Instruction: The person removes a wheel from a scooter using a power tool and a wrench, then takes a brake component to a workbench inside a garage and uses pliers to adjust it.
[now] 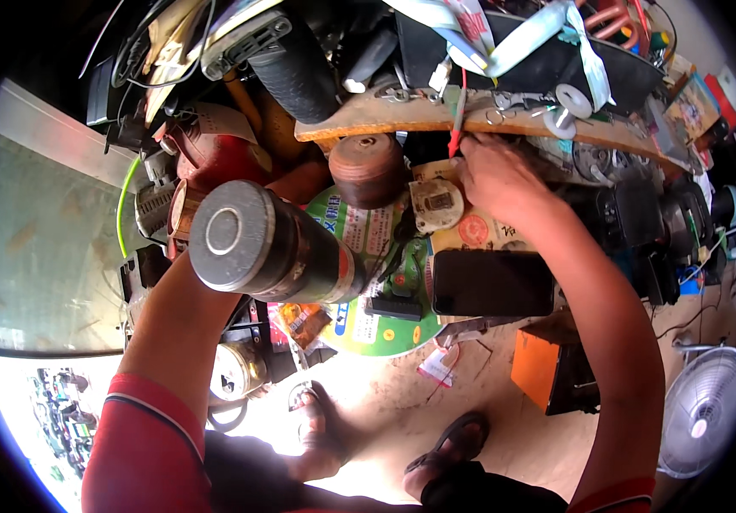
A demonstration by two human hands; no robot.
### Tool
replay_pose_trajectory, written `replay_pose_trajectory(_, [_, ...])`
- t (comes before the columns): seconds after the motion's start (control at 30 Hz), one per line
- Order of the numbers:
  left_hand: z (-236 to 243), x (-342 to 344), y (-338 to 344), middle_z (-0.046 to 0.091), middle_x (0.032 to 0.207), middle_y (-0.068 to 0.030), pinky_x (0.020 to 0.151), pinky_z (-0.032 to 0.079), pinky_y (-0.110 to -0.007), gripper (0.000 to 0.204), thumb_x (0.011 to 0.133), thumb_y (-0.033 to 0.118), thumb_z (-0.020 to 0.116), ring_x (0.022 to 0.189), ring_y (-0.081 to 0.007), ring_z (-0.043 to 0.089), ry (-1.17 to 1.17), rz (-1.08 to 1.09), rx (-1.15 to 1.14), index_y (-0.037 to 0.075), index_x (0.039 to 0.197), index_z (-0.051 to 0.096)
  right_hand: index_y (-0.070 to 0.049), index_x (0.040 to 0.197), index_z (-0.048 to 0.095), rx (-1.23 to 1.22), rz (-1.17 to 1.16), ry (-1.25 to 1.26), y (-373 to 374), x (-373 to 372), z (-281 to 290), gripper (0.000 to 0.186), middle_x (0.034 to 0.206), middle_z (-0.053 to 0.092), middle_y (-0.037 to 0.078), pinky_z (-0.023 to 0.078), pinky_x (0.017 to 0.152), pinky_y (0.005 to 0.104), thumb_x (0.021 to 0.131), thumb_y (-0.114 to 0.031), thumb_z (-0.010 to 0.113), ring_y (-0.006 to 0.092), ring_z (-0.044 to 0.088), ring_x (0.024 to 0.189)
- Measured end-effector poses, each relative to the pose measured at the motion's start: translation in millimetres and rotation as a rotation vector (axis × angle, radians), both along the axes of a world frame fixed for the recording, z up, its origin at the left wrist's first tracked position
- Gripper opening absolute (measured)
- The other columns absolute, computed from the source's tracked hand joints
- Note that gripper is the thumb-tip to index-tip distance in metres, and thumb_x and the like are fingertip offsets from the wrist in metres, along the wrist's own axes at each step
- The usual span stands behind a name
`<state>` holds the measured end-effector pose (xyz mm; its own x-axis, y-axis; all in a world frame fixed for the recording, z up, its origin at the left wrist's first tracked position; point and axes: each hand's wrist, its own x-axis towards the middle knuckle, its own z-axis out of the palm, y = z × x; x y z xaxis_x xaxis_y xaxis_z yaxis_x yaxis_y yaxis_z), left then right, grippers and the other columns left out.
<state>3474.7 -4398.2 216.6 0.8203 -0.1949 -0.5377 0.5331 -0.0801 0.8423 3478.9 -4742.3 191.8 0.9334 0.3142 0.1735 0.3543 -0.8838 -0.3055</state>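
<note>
My right hand reaches up to the wooden shelf edge, fingers curled together around a slim red tool that stands upright there. Just left of its fingers lies a round cream-coloured part, on a brown printed packet. My left forearm passes behind a large dark bottle with a grey lid, which hides most of that hand; its fingers do not show. A black phone lies below my right hand. Near the bottle sits a round copper-brown pot-like thing.
A green printed round board lies under the things. The wooden shelf overhead carries a spool, cables and tools. A red rounded object stands at left. An orange box and a fan are at lower right.
</note>
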Motion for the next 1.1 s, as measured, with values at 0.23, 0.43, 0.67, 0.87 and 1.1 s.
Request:
replay_pose_trajectory(0.23, [-8.7,25.9,-7.8,0.073,0.11,-0.0148,0.091,0.059,-0.038,0.028,0.101,0.019,0.062,0.102,-0.026,0.071,-0.03,0.043,-0.013,-0.001,0.118,0.069,0.004,0.118,0.067,0.057,-0.004,0.498,34.9,21.6,34.8,0.04,0.124,0.067,0.031,0.046,0.105,0.052,0.108,-0.031,0.05,0.0458,0.06,0.123])
replay_pose_trajectory(0.43, [-6.9,50.4,-20.3,0.073,0.11,-0.0142,0.091,0.058,-0.037,0.03,0.1,0.022,0.064,0.102,-0.0248,0.071,-0.059,0.043,-0.048,-0.002,0.119,0.069,-0.004,0.136,0.061,0.023,0.023,0.602,41.9,44.2,29.4,0.043,0.141,0.063,0.022,0.045,0.112,0.0448,0.107,-0.03,0.044,0.0402,0.057,0.134])
replay_pose_trajectory(0.67, [-3.3,26.6,-9.2,0.074,0.11,-0.0135,0.092,0.058,-0.035,0.033,0.1,0.024,0.066,0.101,-0.0234,0.072,-0.052,0.035,-0.109,-0.002,0.12,0.07,-0.009,0.159,0.044,0.199,0.261,0.518,42.0,53.0,8.5,0.058,0.154,0.057,0.02,0.041,0.118,0.0397,0.102,-0.017,0.049,0.0339,0.053,0.144])
replay_pose_trajectory(0.87, [-12.5,7.0,-16.7,0.075,0.109,-0.0128,0.092,0.057,-0.034,0.035,0.1,0.027,0.068,0.101,-0.0223,0.072,-0.046,0.023,-0.18,-0.002,0.12,0.07,-0.005,0.144,0.06,0.373,0.435,0.653,42.8,50.3,8.8,0.044,0.139,0.068,0.017,0.047,0.112,0.038,0.1,-0.011,0.054,0.0295,0.063,0.131])
replay_pose_trajectory(1.1, [-16.8,2.8,-24.0,0.075,0.109,-0.0121,0.093,0.056,-0.032,0.038,0.099,0.029,0.069,0.101,-0.0209,0.072,-0.056,0.004,-0.216,-0.002,0.121,0.071,-0.007,0.145,0.059,0.118,0.227,0.504,54.1,53.4,4.6,0.045,0.14,0.066,0.021,0.046,0.112,0.0437,0.109,-0.034,0.051,0.0378,0.06,0.133])
